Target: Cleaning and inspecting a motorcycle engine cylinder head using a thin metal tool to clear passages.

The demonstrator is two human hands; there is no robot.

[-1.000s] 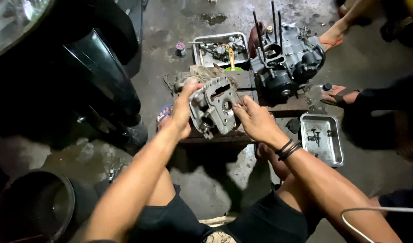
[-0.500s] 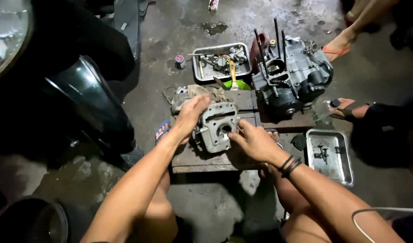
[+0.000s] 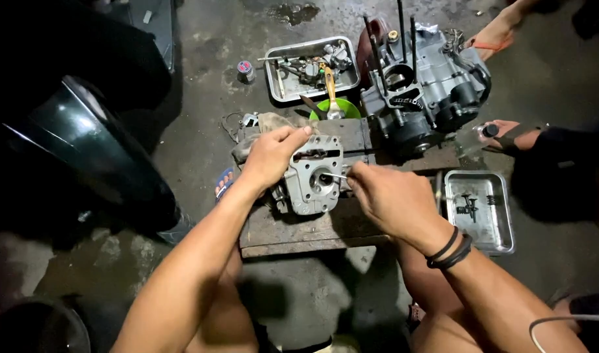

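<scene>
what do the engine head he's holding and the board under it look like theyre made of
Cylinder head: looks like cast metal, probably aluminium; dull silver-grey with a matte, slightly rough surface and machined holes. Board: looks like wood, unfinished; brownish, worn, stained dark, with a thick plank edge at the front.

A silver-grey cylinder head (image 3: 314, 180) is lying on a brown worktop (image 3: 312, 230) — green bowl (image 3: 335, 108), black wristbands (image 3: 450, 250).

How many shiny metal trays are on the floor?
2. One metal tray lies at the top, full of small parts, behind the green bowl. The other tray sits at the right, beside the wooden board. More may be hidden in the dark.
</scene>
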